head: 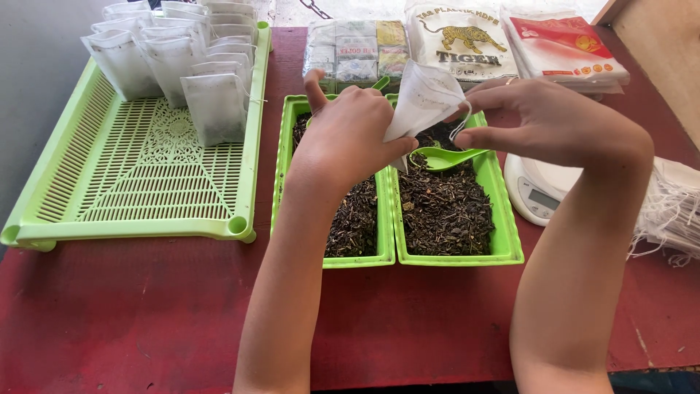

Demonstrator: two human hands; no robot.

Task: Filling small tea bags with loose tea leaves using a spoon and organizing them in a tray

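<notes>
My left hand (pixel 346 131) pinches the lower edge of a small white filter bag (pixel 423 98) held above two green trays. My right hand (pixel 554 120) grips the bag's other side by its drawstring and top. A green plastic spoon (pixel 445 157) lies in the right green tray (pixel 510 248) on top of dark dried tea leaves (pixel 445 211), just under the bag. The left green tray (pixel 281 175) also holds dark leaves, partly hidden by my left forearm.
A large light-green slatted tray (pixel 138 175) at the left carries several filled white bags (pixel 211 106) at its far end. A white kitchen scale (pixel 539 190) sits right of the trays, loose empty bags (pixel 674 211) beyond it. Packets of plastic bags (pixel 467 40) lie at the back of the red table (pixel 146 314).
</notes>
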